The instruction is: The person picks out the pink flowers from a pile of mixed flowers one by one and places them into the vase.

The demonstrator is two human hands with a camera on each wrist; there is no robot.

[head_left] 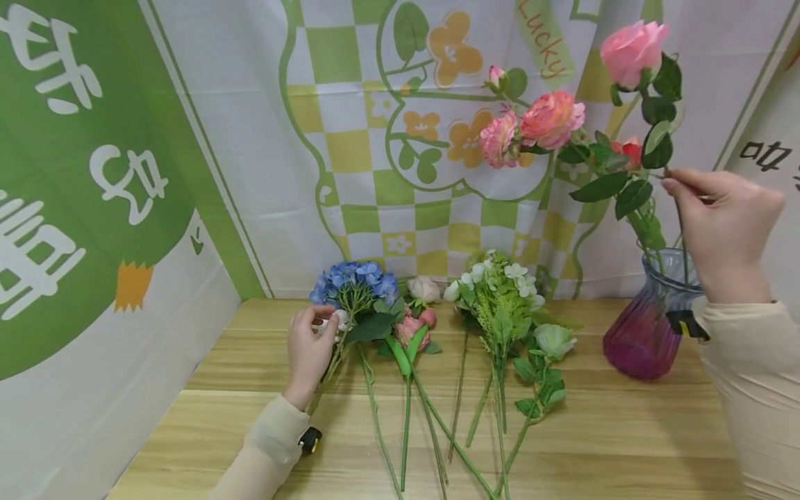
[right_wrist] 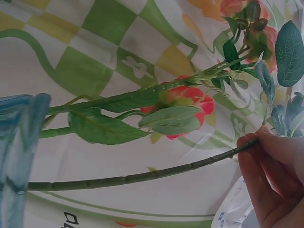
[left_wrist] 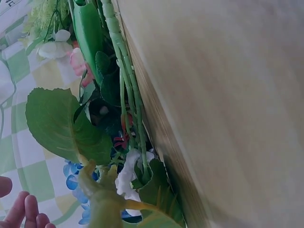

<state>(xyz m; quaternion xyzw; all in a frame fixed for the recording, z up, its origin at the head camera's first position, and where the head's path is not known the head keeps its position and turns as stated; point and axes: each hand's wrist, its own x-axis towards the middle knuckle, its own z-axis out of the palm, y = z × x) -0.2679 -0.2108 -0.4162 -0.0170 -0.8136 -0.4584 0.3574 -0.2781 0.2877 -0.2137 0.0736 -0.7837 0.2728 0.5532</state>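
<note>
My right hand point(head_left: 728, 226) pinches the stem of a pink rose point(head_left: 634, 54) between thumb and fingers. In the right wrist view that rose stem point(right_wrist: 128, 179) runs down into the glass vase point(head_left: 640, 340), which shades from blue to purple. Other stems stand in the vase, bearing ruffled pink blooms point(head_left: 553, 119) and a red flower point(right_wrist: 204, 104). Beside the blue hydrangea point(head_left: 356, 281) is my left hand point(head_left: 310, 357), its fingers loosely bent. The left wrist view has its fingertips point(left_wrist: 31, 209) apart from the flowers, with a large green leaf point(left_wrist: 66, 126) nearby.
Several flowers lie on the wooden table point(head_left: 237, 396), stems toward me: a pink peony point(head_left: 409, 330), a cream bloom point(head_left: 425, 289), a white-flowered spray point(head_left: 500, 298) and a pale green rose point(head_left: 555, 340). A patterned cloth point(head_left: 350, 160) hangs behind the table.
</note>
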